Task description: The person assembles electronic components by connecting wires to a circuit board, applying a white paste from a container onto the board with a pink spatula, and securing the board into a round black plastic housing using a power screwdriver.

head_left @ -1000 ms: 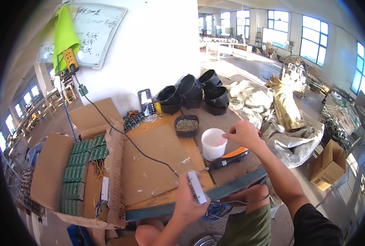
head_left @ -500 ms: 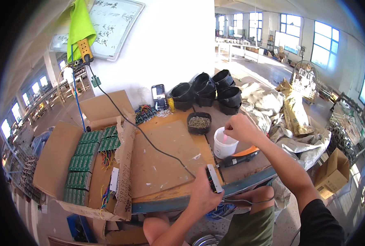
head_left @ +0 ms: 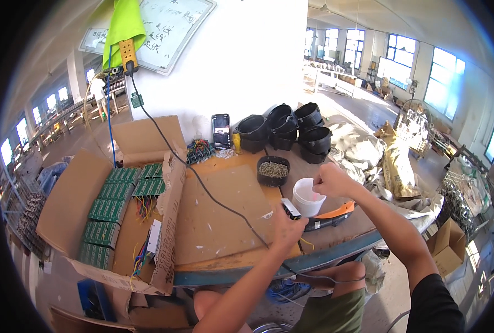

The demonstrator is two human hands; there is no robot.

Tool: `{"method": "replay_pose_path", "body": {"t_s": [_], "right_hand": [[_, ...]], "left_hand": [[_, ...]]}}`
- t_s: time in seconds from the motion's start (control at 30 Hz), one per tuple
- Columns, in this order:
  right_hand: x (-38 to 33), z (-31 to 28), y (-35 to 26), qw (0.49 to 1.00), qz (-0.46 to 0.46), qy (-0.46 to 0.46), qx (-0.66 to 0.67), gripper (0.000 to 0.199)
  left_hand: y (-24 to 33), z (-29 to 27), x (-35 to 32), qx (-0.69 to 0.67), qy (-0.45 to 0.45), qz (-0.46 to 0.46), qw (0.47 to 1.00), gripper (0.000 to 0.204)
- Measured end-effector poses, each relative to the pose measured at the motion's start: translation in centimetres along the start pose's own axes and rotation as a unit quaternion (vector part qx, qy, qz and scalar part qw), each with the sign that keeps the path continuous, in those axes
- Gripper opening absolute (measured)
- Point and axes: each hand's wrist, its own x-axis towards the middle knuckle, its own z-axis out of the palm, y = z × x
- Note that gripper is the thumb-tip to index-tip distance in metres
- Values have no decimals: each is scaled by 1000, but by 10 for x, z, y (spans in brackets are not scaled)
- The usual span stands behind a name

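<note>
The carton [head_left: 172, 233] stood at the left, rows of modules [head_left: 107, 210] inside. The sheet [head_left: 219, 211] lay right of it on the worktable [head_left: 219, 275]. Behind the sheet stood the phone [head_left: 221, 131], left of the buckets [head_left: 315, 147]. The dish [head_left: 272, 182] sat before these, the tub [head_left: 307, 207] nearer and further right. The right hand [head_left: 334, 180] was at the tub's mouth; the left hand [head_left: 288, 228], with a unit [head_left: 291, 210] in it, was left of the tub. Sacks [head_left: 399, 164] lay at the right.

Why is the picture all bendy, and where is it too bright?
In the head view, the fisheye lens curves straight things like the table edge, inside a black rim; also in the head view, the white wall and the windows look washed out, while the white tub shows clearly.
</note>
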Motion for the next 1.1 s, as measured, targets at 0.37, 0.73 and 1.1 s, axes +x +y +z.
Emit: {"method": "replay_pose_path", "body": {"t_s": [0.37,0.73,1.1], "right_hand": [[-17,8,28,884,284,21,371,15],[-58,24,61,754,302,122,571,15],[-90,37,62,624,290,186,701,10]], "left_hand": [[-22,16,-8,-69,2,17,997,47],[12,-3,-15,-107,-10,-55,993,43],[36,-29,-9,35,-94,-9,995,73]]}}
